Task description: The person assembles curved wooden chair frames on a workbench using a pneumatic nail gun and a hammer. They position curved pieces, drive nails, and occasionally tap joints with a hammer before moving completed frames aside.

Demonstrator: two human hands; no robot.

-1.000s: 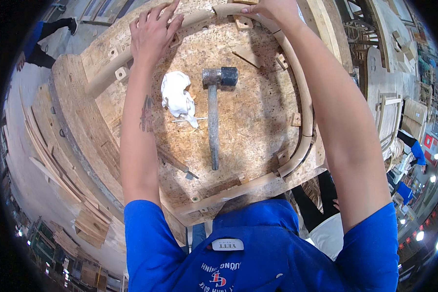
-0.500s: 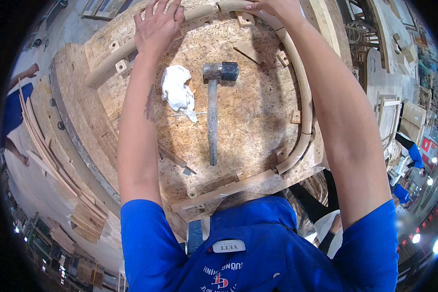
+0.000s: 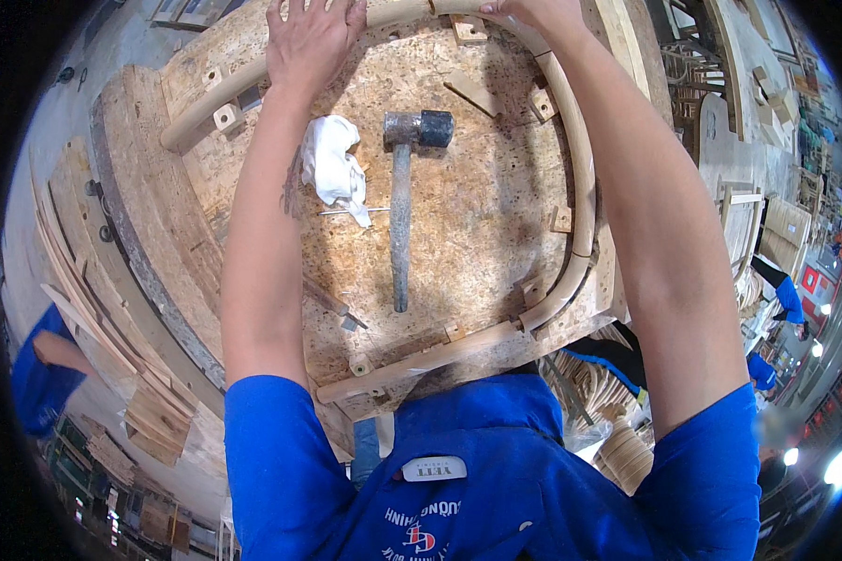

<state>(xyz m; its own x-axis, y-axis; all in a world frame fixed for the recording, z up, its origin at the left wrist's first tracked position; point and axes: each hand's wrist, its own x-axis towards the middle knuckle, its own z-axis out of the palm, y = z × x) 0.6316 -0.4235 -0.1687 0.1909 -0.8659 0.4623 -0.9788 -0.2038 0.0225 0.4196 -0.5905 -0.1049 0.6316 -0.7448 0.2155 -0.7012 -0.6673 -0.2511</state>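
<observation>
A: Hands?
B: Both beyond the mallet (image 3: 401, 192), at the curved wooden rail (image 3: 584, 168) that bends around it. Left hand (image 3: 315, 42): fingers slightly apart over the rail, tips cut off. Right hand (image 3: 538, 17): thumb on the rail, other fingers hidden. Can't tell whether either is clamped.
A: Obstructions, counts?
B: Left forearm (image 3: 267, 234), left of mallet, wrist covering some rail. Left of mallet: one white cloth (image 3: 335, 164), one thin rod (image 3: 380, 209), one chisel (image 3: 335, 305). Beyond-right: one offcut (image 3: 473, 92). Around mallet: wooden blocks (image 3: 561, 220), seven at least; perhaps more hidden.
</observation>
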